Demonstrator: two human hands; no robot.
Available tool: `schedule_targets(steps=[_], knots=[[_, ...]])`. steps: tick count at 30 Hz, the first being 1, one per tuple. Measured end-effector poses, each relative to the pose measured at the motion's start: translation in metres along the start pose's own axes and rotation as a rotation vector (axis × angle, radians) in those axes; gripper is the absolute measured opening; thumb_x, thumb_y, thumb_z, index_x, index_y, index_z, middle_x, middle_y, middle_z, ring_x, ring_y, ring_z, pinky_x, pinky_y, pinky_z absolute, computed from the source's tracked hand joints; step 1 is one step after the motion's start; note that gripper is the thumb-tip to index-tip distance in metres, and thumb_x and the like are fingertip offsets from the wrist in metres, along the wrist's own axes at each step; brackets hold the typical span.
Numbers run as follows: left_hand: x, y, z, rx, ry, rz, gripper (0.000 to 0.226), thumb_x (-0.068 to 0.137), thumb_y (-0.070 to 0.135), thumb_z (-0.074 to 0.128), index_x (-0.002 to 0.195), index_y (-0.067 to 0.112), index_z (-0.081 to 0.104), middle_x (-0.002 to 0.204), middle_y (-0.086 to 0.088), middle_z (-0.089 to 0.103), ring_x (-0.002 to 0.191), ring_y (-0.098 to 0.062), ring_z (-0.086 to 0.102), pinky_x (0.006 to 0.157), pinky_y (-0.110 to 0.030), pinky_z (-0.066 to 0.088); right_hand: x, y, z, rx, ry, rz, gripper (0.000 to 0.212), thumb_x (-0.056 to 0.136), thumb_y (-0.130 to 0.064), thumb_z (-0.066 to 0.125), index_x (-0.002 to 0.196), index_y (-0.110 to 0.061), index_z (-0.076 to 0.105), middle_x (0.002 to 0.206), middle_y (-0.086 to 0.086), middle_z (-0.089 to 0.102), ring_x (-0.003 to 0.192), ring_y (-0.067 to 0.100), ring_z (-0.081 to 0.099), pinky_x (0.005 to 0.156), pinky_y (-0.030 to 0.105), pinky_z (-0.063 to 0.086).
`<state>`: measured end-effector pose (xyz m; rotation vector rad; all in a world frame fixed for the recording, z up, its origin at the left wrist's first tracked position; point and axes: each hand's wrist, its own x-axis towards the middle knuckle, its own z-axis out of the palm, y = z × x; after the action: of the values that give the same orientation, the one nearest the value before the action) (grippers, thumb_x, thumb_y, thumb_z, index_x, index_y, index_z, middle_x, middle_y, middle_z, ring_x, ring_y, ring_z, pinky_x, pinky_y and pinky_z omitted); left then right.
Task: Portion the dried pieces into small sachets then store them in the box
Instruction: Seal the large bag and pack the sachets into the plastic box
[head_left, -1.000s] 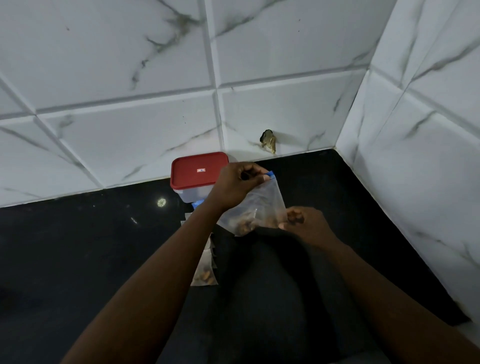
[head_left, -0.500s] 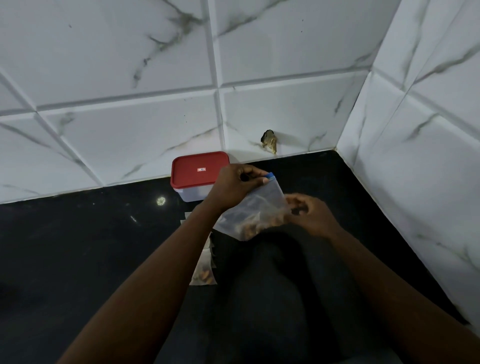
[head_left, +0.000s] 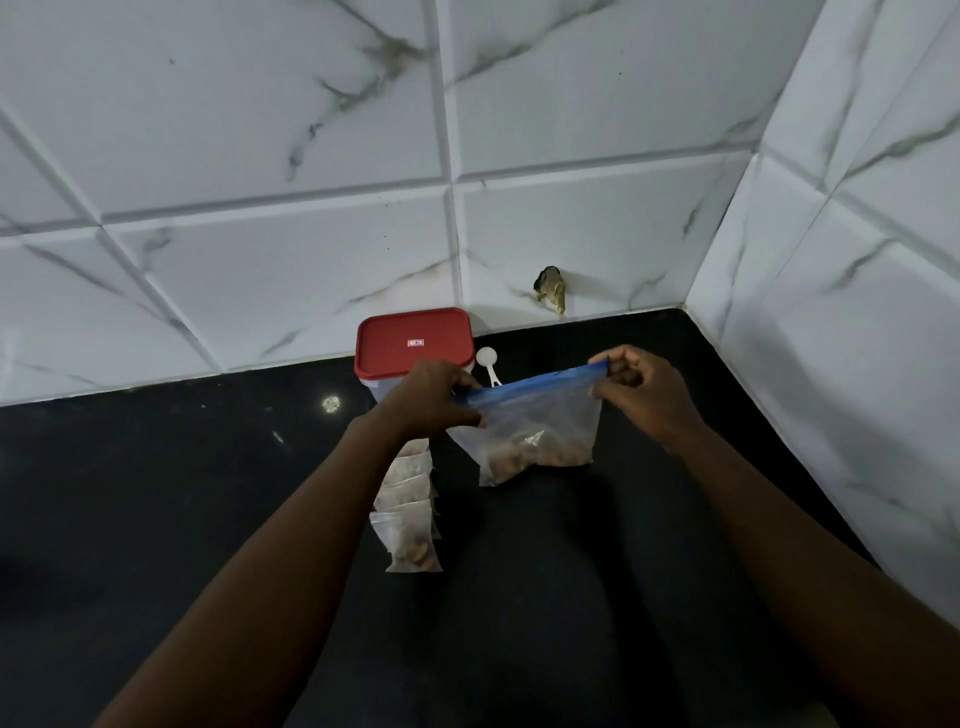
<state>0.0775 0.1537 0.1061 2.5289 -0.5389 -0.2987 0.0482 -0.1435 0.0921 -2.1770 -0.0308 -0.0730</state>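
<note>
We are pinching the blue strip (head_left: 530, 387) of the zip bag (head_left: 540, 431), left hand (head_left: 431, 397) at its nine o'clock end, right hand (head_left: 644, 395) at three, the box (head_left: 414, 340) at eleven. The film is seeming light, limp, slippery; the stiffer strip is giving the surest hold.

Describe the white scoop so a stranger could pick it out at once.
Start at the black counter's edge against the tiled back wall and find the red-lidded box. The white scoop lies just right of it. Unlike the clear sachets and bag nearby, it is solid white with a round bowl.
</note>
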Motion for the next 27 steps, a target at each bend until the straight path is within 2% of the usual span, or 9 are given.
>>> schedule_targets(steps=[2,5,8,12,16,20,23,25,27], knots=[[0.001,0.001,-0.003,-0.042,0.028,0.034,0.038,0.079,0.022,0.090,0.114,0.012,0.078,0.089,0.005,0.071,0.072,0.004,0.059,0.066,-0.006,0.044,0.002,-0.002,-0.005,-0.065,-0.084,-0.066,0.036,0.082,-0.023,0.082,0.114,-0.029,0.070,0.106,-0.014,0.068,0.095,0.001,0.065,0.083,0.021,0.053],[0.003,0.003,-0.010,-0.094,0.020,0.076,0.034,0.077,0.027,0.090,0.107,0.016,0.080,0.090,0.009,0.074,0.080,0.005,0.066,0.076,-0.011,0.050,0.012,-0.003,-0.016,-0.226,-0.136,-0.119,0.019,0.082,-0.031,0.081,0.100,-0.031,0.073,0.094,-0.015,0.069,0.091,0.002,0.065,0.081,0.023,0.051],[0.006,0.005,-0.016,-0.093,0.045,0.091,0.021,0.080,0.025,0.088,0.098,0.016,0.081,0.081,0.017,0.069,0.074,0.012,0.062,0.069,-0.006,0.046,0.020,-0.003,-0.028,-0.275,-0.173,-0.134,0.015,0.083,-0.032,0.081,0.096,-0.028,0.076,0.087,-0.015,0.067,0.083,0.001,0.062,0.073,0.022,0.045],[0.010,0.011,-0.017,-0.098,0.091,0.098,0.011,0.083,0.016,0.085,0.091,0.008,0.081,0.076,0.006,0.069,0.066,0.010,0.061,0.062,-0.007,0.044,0.025,-0.004,-0.030,-0.379,-0.207,-0.163,0.017,0.087,-0.036,0.077,0.101,-0.026,0.074,0.090,-0.011,0.066,0.083,0.005,0.059,0.073,0.030,0.046],[0.012,0.010,-0.011,-0.080,0.120,0.123,0.010,0.083,0.012,0.085,0.090,0.007,0.081,0.075,0.003,0.069,0.066,0.011,0.060,0.062,-0.006,0.043,0.025,-0.003,-0.025,-0.429,-0.224,-0.172,0.016,0.091,-0.037,0.072,0.104,-0.028,0.071,0.089,-0.016,0.062,0.083,0.003,0.057,0.071,0.027,0.042],[0.013,0.008,-0.011,-0.062,0.130,0.128,0.018,0.083,0.020,0.087,0.097,0.011,0.081,0.081,0.009,0.067,0.072,0.002,0.061,0.066,-0.005,0.043,0.027,-0.002,-0.025,-0.404,-0.164,-0.169,0.013,0.090,-0.033,0.073,0.101,-0.027,0.071,0.091,-0.012,0.063,0.086,0.005,0.059,0.079,0.033,0.051],[0.017,0.007,-0.016,-0.057,0.108,0.129,0.033,0.079,0.027,0.089,0.108,0.015,0.080,0.087,0.013,0.068,0.077,0.005,0.061,0.069,-0.005,0.045,0.032,-0.005,-0.030,-0.360,-0.117,-0.161,0.010,0.089,-0.031,0.075,0.098,-0.027,0.072,0.093,-0.011,0.067,0.087,0.005,0.061,0.083,0.037,0.055],[0.020,0.006,-0.021,-0.047,0.128,0.141,0.032,0.080,0.023,0.088,0.110,0.014,0.080,0.089,0.013,0.070,0.077,0.005,0.063,0.072,-0.011,0.050,0.037,-0.006,-0.032,-0.317,-0.077,-0.162,0.010,0.090,-0.029,0.075,0.098,-0.025,0.074,0.095,-0.008,0.071,0.089,0.009,0.065,0.087,0.041,0.056],[0.023,0.009,-0.025,-0.020,0.216,0.166,0.024,0.083,0.013,0.085,0.107,0.012,0.079,0.093,0.003,0.074,0.078,-0.002,0.065,0.078,-0.024,0.057,0.040,-0.009,-0.033,-0.294,0.002,-0.193,0.012,0.089,-0.026,0.076,0.100,-0.022,0.075,0.101,-0.004,0.074,0.094,0.012,0.067,0.089,0.042,0.056]])
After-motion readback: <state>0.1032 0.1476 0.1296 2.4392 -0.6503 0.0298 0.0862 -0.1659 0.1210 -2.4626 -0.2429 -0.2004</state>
